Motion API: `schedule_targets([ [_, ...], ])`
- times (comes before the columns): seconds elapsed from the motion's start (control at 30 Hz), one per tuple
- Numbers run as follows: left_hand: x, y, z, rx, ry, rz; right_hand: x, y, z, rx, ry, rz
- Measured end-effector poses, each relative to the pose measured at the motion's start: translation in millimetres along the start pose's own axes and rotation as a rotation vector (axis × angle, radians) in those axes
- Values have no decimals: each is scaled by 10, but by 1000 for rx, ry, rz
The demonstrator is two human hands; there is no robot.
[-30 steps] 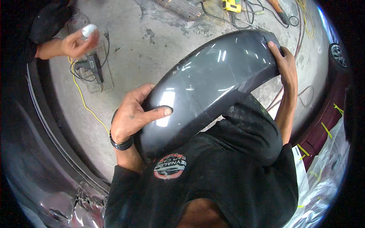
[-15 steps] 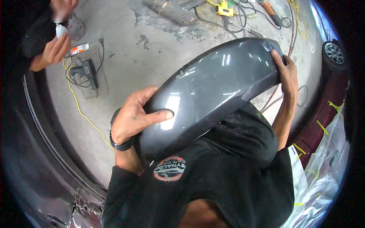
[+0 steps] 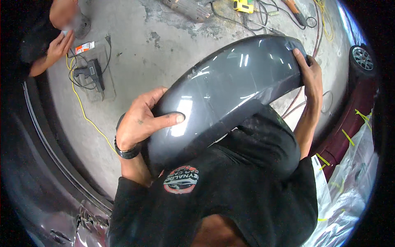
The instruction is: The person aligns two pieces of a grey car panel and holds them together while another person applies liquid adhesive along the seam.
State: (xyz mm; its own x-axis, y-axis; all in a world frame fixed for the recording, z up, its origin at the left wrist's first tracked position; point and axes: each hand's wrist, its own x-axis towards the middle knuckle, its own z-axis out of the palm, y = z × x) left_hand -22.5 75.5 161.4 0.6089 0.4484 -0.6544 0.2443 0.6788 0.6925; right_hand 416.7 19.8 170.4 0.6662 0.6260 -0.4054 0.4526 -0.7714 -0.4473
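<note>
A curved panel [image 3: 230, 86], dark grey and glossy, lies slantwise across the person's front, its outer face upward and its lower edge over a dark-clothed leg [image 3: 273, 142]; whether the leg bears weight cannot be told. The left hand [image 3: 142, 119] grips the near, lower end, thumb laid flat on the glossy face and the other fingers spread toward the far edge. The right hand [image 3: 309, 70] clasps the far, upper end more narrowly, thumb on the face and fingers behind the rim. Holding both ends presumably keeps so long a piece steady and shares its weight, while the tilt leaves the smooth face in sight. A dark pistol-shaped tool [image 3: 94, 74] lies on the floor [image 3: 127, 78] at left, probably within reach of the co-worker's hand [image 3: 59, 47] above it. Compared with one second earlier, the panel and both grips are nearly unchanged; the co-worker's hand, then held out over the tool, is now drawn back, its small white item [image 3: 64, 33] mostly hidden, and an orange-and-white packet [image 3: 84, 47] shows beside the tool.
</note>
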Motion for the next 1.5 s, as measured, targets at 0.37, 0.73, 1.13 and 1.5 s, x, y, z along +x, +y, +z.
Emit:
schedule_targets([
  [0.37, 17, 64, 4, 15, -8, 11, 4, -105, 13, 13, -19, -41],
  [0.73, 39, -73, -134, 96, -29, 165, -24, -183, -3, -66, 43, -96],
  [1.13, 139, -238, -192, 76, -101, 254, -45, -229, -41, 25, -18, -82],
  [1.5, -15, -160, -84, 19, -49, 227, 29, -349, -57, 94, -41, -147],
])
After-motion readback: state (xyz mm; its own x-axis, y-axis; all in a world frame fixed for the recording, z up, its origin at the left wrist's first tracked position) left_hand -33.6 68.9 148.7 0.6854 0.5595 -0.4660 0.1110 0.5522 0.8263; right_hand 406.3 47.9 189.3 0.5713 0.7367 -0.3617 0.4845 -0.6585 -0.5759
